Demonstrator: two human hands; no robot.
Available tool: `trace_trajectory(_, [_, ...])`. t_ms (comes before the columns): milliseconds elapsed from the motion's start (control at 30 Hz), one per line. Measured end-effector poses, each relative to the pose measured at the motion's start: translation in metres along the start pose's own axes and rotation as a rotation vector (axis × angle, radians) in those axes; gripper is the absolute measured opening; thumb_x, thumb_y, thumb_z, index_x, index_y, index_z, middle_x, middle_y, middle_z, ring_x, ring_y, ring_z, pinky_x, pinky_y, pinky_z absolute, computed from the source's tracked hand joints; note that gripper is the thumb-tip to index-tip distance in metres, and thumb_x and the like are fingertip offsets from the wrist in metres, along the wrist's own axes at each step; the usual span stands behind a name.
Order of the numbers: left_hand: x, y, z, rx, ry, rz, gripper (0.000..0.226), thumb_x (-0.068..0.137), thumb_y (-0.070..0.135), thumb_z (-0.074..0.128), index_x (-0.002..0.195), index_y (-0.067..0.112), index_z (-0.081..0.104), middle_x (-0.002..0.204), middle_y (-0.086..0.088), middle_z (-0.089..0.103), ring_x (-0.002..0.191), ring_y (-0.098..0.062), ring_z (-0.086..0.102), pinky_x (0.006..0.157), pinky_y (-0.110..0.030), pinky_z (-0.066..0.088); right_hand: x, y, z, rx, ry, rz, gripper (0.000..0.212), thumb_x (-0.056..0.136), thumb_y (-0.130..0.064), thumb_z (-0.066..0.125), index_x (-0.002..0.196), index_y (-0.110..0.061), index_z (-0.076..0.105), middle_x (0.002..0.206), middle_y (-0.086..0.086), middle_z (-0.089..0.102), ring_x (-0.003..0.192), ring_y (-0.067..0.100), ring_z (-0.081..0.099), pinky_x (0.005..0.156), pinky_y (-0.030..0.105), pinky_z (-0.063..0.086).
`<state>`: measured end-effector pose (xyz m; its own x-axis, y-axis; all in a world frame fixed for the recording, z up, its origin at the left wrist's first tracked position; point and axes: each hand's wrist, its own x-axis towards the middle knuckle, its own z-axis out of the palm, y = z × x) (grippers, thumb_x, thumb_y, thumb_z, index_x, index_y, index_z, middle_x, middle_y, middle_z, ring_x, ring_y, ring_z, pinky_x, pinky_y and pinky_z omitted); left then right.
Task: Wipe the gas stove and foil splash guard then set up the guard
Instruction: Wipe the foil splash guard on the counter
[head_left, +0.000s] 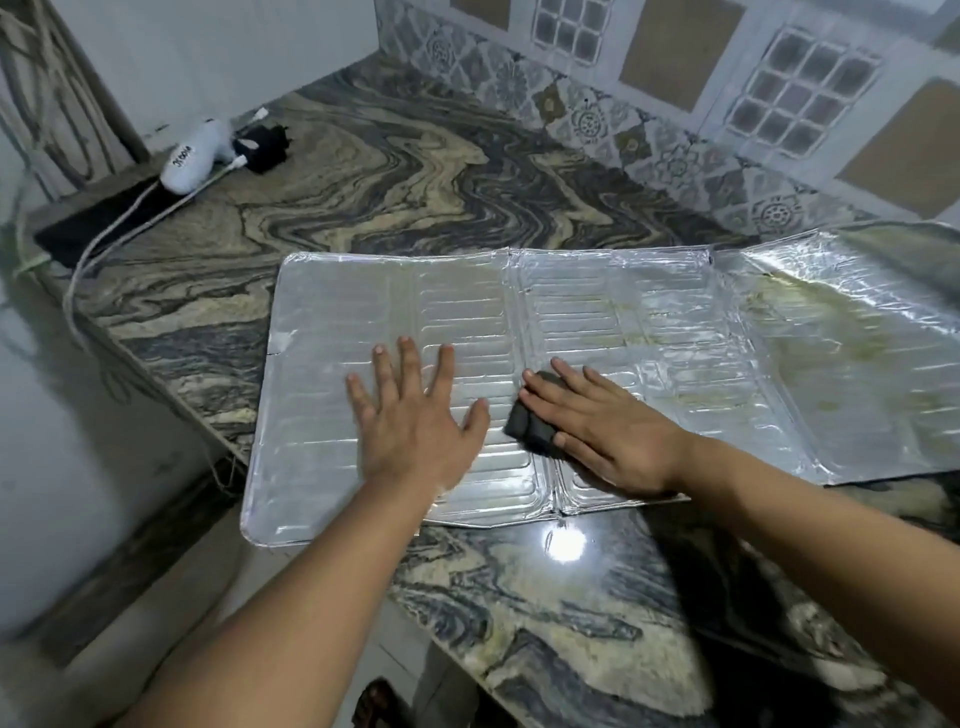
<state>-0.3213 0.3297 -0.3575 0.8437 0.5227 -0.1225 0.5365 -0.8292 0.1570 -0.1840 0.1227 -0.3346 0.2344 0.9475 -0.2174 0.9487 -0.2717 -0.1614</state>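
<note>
Closest to me, my two bare forearms reach forward over the near edge of the marbled stone surface, where a bright spot of light glares off the polish just in front of the foil. My left hand lies flat with its fingers spread wide, palm pressed down on the left panels of the foil guard. My right hand is beside it, fingers held together and laid flat over a dark sponge, pressing it against the foil near the middle fold; only the left end of the sponge shows past my fingertips. The guard itself lies unfolded and flat on the surface, its ribbed panels running left to right, with the near left corner hanging slightly over the surface edge. The left panels look fairly bright, while the right panels carry yellowish staining and the far right one is wrinkled and lifts a little. I cannot see the stove from here. Farther back, at the left corner of the surface, a white gadget with dark lettering lies next to a black plug, and a white cable trails from them over the edge. Behind everything runs a patterned tiled wall.
</note>
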Motion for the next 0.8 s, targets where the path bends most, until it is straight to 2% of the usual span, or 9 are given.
trace_trajectory(167, [0.003, 0.002, 0.002, 0.028, 0.01, -0.007, 0.087, 0.078, 0.086, 0.007, 0.153, 0.044, -0.006, 0.165, -0.009, -0.012, 0.149, -0.036, -0.016, 0.115, -0.063, -0.006, 0.051, 0.056, -0.013, -0.005, -0.001, -0.012, 0.057, 0.102, -0.045, 0.014, 0.156, -0.031, 0.004, 0.164, -0.01, -0.003, 0.151, 0.022, -0.011, 0.122, 0.046, 0.003])
trace_trajectory(300, [0.002, 0.003, 0.002, 0.039, 0.002, -0.023, 0.095, 0.069, 0.095, 0.005, 0.151, 0.05, -0.007, 0.165, -0.007, -0.013, 0.149, -0.034, -0.017, 0.116, -0.062, -0.006, 0.098, 0.095, -0.029, -0.002, 0.037, 0.064, 0.057, 0.101, -0.043, 0.016, 0.156, -0.029, 0.008, 0.165, -0.005, 0.003, 0.151, 0.03, -0.001, 0.12, 0.05, 0.008])
trace_trajectory(433, [0.002, 0.005, 0.0, 0.038, -0.001, -0.04, 0.096, 0.067, 0.097, 0.008, 0.15, 0.052, -0.008, 0.165, -0.005, -0.014, 0.15, -0.032, -0.018, 0.117, -0.061, -0.007, 0.121, 0.12, -0.038, -0.012, 0.098, 0.149, 0.057, 0.101, -0.041, 0.017, 0.156, -0.027, 0.01, 0.165, -0.001, 0.005, 0.15, 0.036, 0.002, 0.119, 0.05, 0.007])
trace_trajectory(600, [0.001, 0.006, -0.002, 0.036, -0.002, -0.048, 0.097, 0.065, 0.099, 0.008, 0.15, 0.053, -0.006, 0.165, -0.002, -0.013, 0.15, -0.031, -0.018, 0.117, -0.06, -0.006, 0.114, 0.117, -0.035, 0.011, 0.161, 0.272, 0.055, 0.104, -0.038, 0.02, 0.156, -0.027, 0.008, 0.165, -0.003, 0.002, 0.151, 0.031, -0.002, 0.12, 0.049, 0.005])
trace_trajectory(800, [0.002, 0.004, -0.004, 0.025, -0.025, -0.021, 0.099, 0.063, 0.1, 0.007, 0.15, 0.052, -0.005, 0.165, -0.002, -0.016, 0.149, -0.03, -0.02, 0.117, -0.06, -0.008, 0.051, 0.083, -0.02, 0.048, 0.159, 0.343, 0.055, 0.104, -0.037, 0.02, 0.156, -0.024, 0.009, 0.165, -0.003, 0.003, 0.151, 0.029, -0.004, 0.12, 0.049, 0.006])
